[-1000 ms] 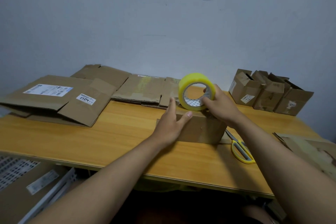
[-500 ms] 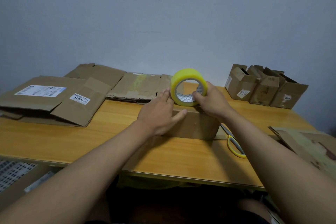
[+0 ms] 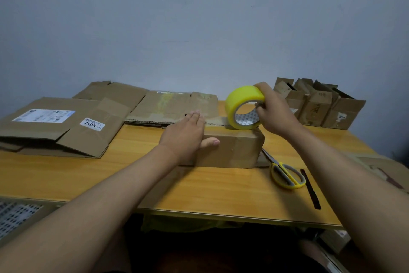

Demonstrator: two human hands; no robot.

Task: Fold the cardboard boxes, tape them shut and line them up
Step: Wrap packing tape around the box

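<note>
A: Biggest first. Table [image 3: 199, 188], wood top. Flattened cardboard [image 3: 66, 124] stacked far left and across the back, not yet folded. Folded boxes [image 3: 318, 106] in a row at the back right, flaps on some look open, can't tell if taped.

B: And the active one?

A: Small box [image 3: 234, 148] at table centre, closed on top. Left hand [image 3: 183, 137] lies flat over its left end, fingers extended, thumb on the front face, pressing, not gripping. Right hand [image 3: 274, 111] is curled around the yellow tape roll [image 3: 243, 106], fingers through the core, roll on edge touching the box's right top end.

B: Risks?

A: Main one, my guess: box slides or rotates when tape gets pulled, since the left hand only presses down. Then the strip lands crooked off the seam. Second: flaps pop up under the left palm if pressure lifts, tape bridges a gap.

B: Tape itself?

A: Can't see the free end, too small. Could fold on itself or wrinkle.

B: Small stuff?

A: Scissors [image 3: 285, 175] just beside the box on the right, blades tucked toward its corner, under the right forearm's path. Elbow could knock them. Dark thin stick [image 3: 311, 188], maybe a pen, near the front edge, could roll off.
</note>
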